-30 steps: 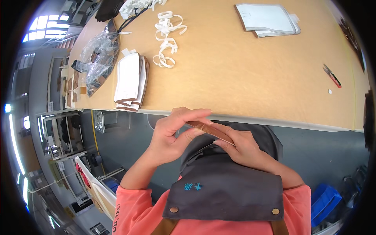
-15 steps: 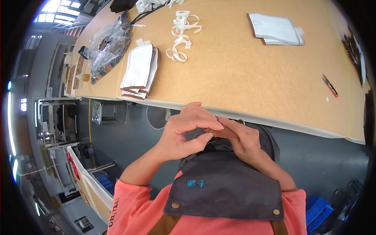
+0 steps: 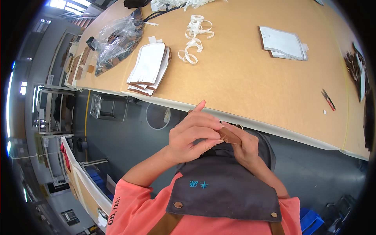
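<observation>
Between my hands, just off the table's near edge, is a small brown leather-like piece [image 3: 231, 137]. My right hand [image 3: 247, 144] is closed round its right part, with the fingers behind it partly hidden. At its left end the thumb and fingertips of my left hand [image 3: 195, 135] are pinched together on the piece, and one finger points up. A gold-coloured ring [image 3: 239, 126] shows by the right fingertips; whether it is joined to the piece I cannot tell. Below both hands lies the dark apron [image 3: 227, 192].
On the tan table [image 3: 219, 84] lie a stack of white-and-brown panels [image 3: 147, 64], a second stack [image 3: 284, 43], curled white tape [image 3: 194, 39], a clear plastic bag [image 3: 117, 41] and red-handled thread snips [image 3: 329, 100]. A round bin [image 3: 158, 116] stands under the table's edge.
The view has shifted slightly, so the table things sit lower and most lie further right. My left fingers have come closer together on the brown piece. My right hand keeps its hold.
</observation>
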`<state>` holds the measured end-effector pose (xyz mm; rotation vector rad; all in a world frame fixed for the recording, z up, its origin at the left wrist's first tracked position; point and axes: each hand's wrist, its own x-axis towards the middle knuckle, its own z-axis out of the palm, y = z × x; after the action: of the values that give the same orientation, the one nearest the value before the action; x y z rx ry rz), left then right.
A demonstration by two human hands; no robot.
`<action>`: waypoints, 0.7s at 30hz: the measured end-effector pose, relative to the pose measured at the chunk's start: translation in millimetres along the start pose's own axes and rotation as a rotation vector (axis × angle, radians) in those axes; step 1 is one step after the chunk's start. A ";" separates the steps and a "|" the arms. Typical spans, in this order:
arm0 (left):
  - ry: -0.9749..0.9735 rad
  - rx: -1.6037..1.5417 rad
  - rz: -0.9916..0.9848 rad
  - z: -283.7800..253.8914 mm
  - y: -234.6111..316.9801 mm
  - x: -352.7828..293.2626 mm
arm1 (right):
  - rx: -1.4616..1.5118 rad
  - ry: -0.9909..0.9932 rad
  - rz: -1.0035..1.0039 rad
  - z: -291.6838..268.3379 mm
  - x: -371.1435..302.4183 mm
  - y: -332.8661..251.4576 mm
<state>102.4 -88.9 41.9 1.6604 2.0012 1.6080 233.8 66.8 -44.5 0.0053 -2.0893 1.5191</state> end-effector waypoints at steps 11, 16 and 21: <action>0.048 0.031 0.070 10.5 -11.4 -4.4 | 0.039 -0.009 -0.003 2.1 -6.7 9.6; -0.002 0.043 0.040 12.1 -17.4 0.6 | 0.075 -0.031 0.081 1.5 -9.6 11.0; -0.026 0.109 0.132 9.2 -24.5 2.3 | 0.076 -0.018 0.058 3.5 -3.8 15.4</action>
<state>91.0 -77.7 21.1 1.8787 2.0405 1.5336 230.7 68.2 -60.4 -0.0140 -2.0617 1.6379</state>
